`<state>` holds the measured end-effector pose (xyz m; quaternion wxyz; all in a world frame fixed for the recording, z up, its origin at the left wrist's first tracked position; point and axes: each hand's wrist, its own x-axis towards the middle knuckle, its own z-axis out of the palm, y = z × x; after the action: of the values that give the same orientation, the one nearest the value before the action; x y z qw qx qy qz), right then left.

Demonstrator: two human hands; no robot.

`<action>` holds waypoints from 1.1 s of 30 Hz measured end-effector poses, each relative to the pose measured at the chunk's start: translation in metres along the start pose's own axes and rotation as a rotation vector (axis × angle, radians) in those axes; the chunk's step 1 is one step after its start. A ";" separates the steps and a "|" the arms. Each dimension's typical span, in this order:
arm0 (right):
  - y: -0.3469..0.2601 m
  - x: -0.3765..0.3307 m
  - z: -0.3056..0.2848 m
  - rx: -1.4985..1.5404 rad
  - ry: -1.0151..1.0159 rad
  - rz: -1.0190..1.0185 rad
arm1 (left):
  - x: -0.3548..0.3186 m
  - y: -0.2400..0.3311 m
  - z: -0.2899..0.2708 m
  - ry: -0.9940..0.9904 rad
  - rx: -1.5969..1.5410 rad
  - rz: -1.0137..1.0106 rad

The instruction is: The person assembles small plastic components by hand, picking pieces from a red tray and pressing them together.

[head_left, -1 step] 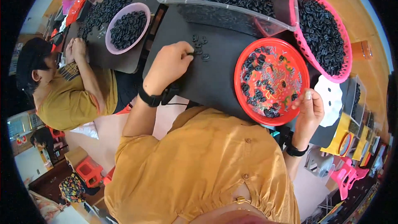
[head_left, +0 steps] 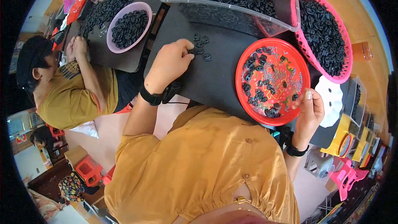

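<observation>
My left hand (head_left: 171,63) is over the dark table, its fingertips pinched on a small black plastic piece (head_left: 191,51). Just right of those fingers, several like black oval pieces (head_left: 207,57) lie loose on the tabletop. A round red tray (head_left: 241,99) stands to the right, holding scattered black pieces (head_left: 260,95) and many thin silvery bits (head_left: 273,51). At the tray's right rim my right hand (head_left: 311,107) is raised with thumb and finger pressed together. Whatever is in that pinch is too small to tell. A black piece lies close to those fingertips.
A clear plastic bin (head_left: 232,5) full of black pieces stands at the far side. Right of it is a pink basket (head_left: 346,33), also full. A white scalloped plate (head_left: 329,99) lies beside my right hand. At left, a co-worker (head_left: 74,91) sits near a lilac bowl (head_left: 145,33).
</observation>
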<state>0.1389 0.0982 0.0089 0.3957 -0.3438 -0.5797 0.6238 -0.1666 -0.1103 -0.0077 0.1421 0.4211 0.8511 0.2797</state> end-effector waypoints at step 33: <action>0.016 -0.051 0.033 -0.599 -0.204 -0.606 | -0.036 0.110 0.087 -0.793 -1.415 -0.163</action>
<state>0.1315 0.0373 -0.0051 0.3842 -0.1945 -0.8460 0.3145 -0.0332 -0.0545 -0.0114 0.6851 0.2360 0.3872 0.5701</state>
